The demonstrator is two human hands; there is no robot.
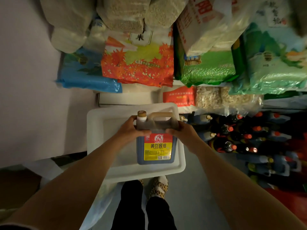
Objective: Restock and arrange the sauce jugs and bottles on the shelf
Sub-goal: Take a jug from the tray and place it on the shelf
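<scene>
Left hand (131, 128) and right hand (180, 131) grip the soy sauce jug (155, 141), fingertips hiding its shoulders.

Jug (155, 141): yellow label band reads 黄豆酱油, red panel above w/ round logo, small print below too tiny to read. Orange leaf-print sack (137, 63): "25" within a line of blurred chars, rest unclear. Red pack (179, 97): white Chinese lines, not legible. Top white bag (199, 15): big red chars, cut off & blurred.
</scene>
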